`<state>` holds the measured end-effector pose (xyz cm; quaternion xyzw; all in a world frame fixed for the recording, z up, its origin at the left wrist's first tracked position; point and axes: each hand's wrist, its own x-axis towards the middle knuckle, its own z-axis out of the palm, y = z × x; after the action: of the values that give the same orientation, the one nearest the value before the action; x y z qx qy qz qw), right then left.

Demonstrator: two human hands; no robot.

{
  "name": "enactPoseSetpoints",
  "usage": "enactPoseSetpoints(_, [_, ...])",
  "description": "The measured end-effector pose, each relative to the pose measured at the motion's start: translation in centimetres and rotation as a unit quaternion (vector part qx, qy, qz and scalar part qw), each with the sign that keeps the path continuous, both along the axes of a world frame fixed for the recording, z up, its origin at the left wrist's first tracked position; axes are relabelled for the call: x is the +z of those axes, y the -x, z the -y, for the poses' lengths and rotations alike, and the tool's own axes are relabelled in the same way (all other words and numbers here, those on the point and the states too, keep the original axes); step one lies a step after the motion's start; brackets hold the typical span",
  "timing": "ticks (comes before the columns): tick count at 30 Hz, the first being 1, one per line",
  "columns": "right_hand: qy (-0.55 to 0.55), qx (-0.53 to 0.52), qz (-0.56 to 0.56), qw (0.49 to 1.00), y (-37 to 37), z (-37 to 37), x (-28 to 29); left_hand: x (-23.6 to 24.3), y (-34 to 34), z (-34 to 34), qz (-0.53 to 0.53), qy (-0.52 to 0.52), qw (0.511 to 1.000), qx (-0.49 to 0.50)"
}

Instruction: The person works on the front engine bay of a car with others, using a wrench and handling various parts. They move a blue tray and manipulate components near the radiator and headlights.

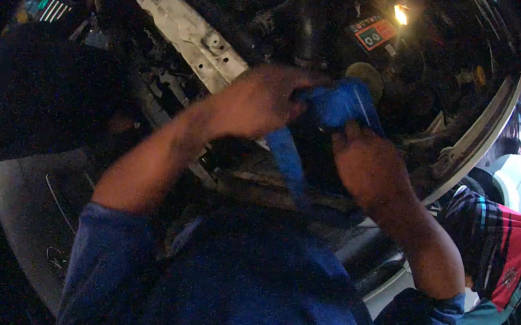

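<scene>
A blue cloth-like piece (pixel 343 104) is bunched between my hands over the engine bay, with a long blue strip (pixel 286 156) hanging down from it. My left hand (pixel 254 98) is blurred, its fingers curled at the bunch's left end. My right hand (pixel 365 161) has its fingers closed on the lower edge of the bunch. A pale metal crossmember (pixel 179 30) with holes runs diagonally behind my left hand, and a round dull-yellow part (pixel 366 75) sits just behind the blue piece.
A dark-clad person (pixel 45 95) leans in at the left. Another person in a red and black top (pixel 506 245) is at the right. The car's curved body edge (pixel 478 144) bounds the engine bay on the right. A small lamp (pixel 400 15) glows at the back.
</scene>
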<state>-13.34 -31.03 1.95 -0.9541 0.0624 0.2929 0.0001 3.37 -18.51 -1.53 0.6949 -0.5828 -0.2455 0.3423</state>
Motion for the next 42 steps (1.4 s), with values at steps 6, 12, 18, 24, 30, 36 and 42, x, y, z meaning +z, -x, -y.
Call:
enactPoseSetpoints(6, [-0.122, 0.176, 0.218, 0.952, 1.3, -3.1, -0.5, 1.5, -2.9, 4.7, 0.131, 0.079, 0.957, -0.247])
enactPoseSetpoints(12, [-0.088, 0.065, 0.066, 0.992, 1.3, -4.1, 1.3, 1.1, 0.3, 10.1, -0.053, -0.061, 0.921, -0.380])
enactPoseSetpoints(18, [-0.128, -0.018, -0.022, 0.991, 2.9, -2.6, -0.6, -0.3, 0.2, 2.7, -0.025, 0.106, 0.994, 0.014])
enactPoseSetpoints(24, [-0.160, -0.143, 0.118, 0.970, 2.5, -1.7, 0.3, -5.9, 5.6, -9.6, -0.221, -0.132, 0.937, 0.237])
enactPoseSetpoints(30, [-0.104, -0.128, 0.254, 0.953, 2.8, -1.5, 0.8, -9.4, 8.3, -12.1, -0.012, -0.103, 0.994, 0.023])
enactPoseSetpoints(36, [-0.015, -0.070, 0.197, 0.978, 1.3, -1.3, -1.8, -4.4, 8.4, -11.4, -0.145, -0.133, 0.976, 0.092])
enactPoseSetpoints(42, [-0.010, -0.035, -0.014, 0.999, 0.1, -0.5, -4.2, -7.0, 8.6, -11.9, -0.044, -0.015, 0.997, 0.062])
